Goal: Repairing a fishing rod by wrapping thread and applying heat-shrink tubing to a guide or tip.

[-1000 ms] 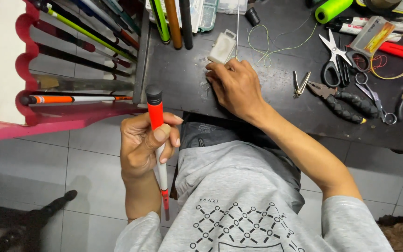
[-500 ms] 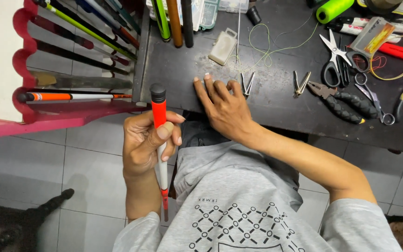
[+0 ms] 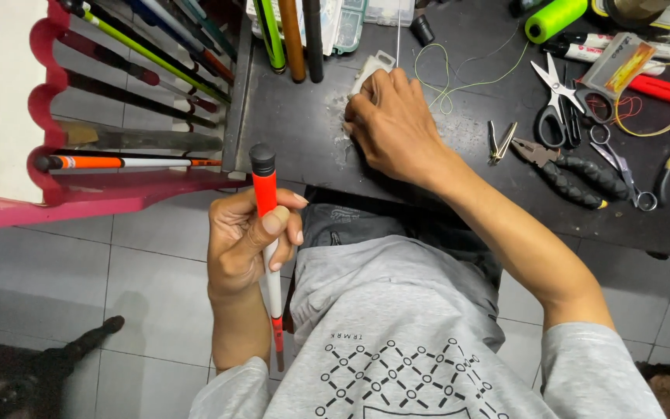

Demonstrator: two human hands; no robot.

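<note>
One red-and-white rod (image 3: 267, 233) with a black cap stood nearly upright just off the front edge of the dark table (image 3: 304, 155), clenched in the left hand (image 3: 246, 244) above the person's lap. The right hand (image 3: 391, 124) lay on the tabletop with its fingers curled over a small white plastic piece (image 3: 371, 68), though whether they truly gripped it could not be told. Small tweezers (image 3: 500, 142), black-handled pliers (image 3: 571, 172) and scissors (image 3: 556, 97) lay to the right, and a pink rack (image 3: 40, 101) of rods stood to the left.
</note>
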